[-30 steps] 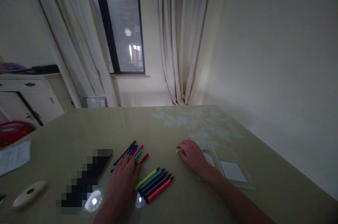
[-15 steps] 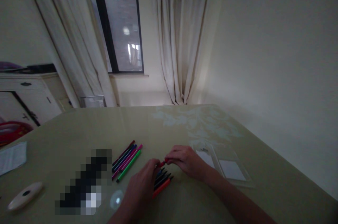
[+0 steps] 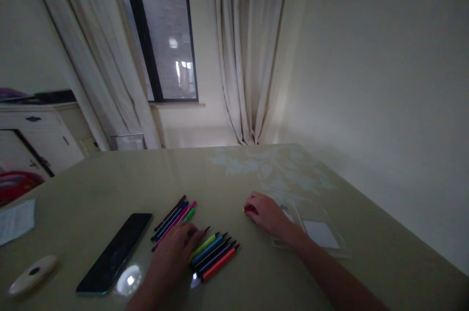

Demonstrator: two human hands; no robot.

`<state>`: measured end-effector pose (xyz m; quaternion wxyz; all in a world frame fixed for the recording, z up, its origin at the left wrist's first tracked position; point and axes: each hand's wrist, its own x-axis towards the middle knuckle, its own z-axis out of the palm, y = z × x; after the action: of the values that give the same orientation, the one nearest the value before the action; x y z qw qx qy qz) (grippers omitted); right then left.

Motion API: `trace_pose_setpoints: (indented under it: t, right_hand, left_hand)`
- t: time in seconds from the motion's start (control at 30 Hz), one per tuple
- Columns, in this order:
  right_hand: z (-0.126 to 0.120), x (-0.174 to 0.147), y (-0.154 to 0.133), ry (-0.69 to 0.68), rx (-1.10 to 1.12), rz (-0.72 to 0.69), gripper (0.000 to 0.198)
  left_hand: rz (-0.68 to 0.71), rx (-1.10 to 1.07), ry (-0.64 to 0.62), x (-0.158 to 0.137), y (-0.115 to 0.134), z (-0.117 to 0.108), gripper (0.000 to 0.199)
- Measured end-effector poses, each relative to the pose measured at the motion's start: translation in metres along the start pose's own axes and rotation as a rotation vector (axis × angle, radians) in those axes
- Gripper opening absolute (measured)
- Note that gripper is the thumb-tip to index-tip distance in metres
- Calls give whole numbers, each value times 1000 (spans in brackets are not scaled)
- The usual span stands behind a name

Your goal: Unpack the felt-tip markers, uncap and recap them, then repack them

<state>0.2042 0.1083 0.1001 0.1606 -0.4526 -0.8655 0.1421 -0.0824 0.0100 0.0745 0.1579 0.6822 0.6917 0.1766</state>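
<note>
My left hand (image 3: 176, 247) is closed around a felt-tip pen whose bare reddish tip (image 3: 207, 229) pokes out past the fingers; the hand hides most of its barrel. My right hand (image 3: 269, 215), farther right and just above the table, has its fingers curled round a red pen cap (image 3: 251, 209), with a bit of yellow showing beside it. Between the hands lies a row of uncapped felt-tip pens: a yellow-green one (image 3: 205, 246), a blue one (image 3: 210, 251), dark ones and an orange-red one (image 3: 221, 263). Several capped pens (image 3: 172, 220) lie behind my left hand, partly covered.
A clear plastic case (image 3: 342, 251) with a white card (image 3: 320, 234) lies beside my right forearm. On the left are a black phone (image 3: 115, 252), a pale oval object (image 3: 33, 275) and a whitish sheet (image 3: 16, 220). Beyond the table (image 3: 176, 169) hang curtains (image 3: 249, 56).
The hands have parted: the red cap has come off the pen and moved right with my right hand. My left hand has shifted left with the pen, uncovering more of the uncapped row.
</note>
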Motion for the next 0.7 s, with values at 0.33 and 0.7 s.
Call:
trace_pose_setpoints:
  t: [0.33, 0.7]
  right_hand:
    - [7, 0, -1, 3, -32, 37, 8]
    - [1, -5, -30, 36, 126, -145, 39]
  left_hand:
    - [-149, 210, 175, 2, -19, 3, 33]
    - [146, 13, 172, 2, 12, 15, 21]
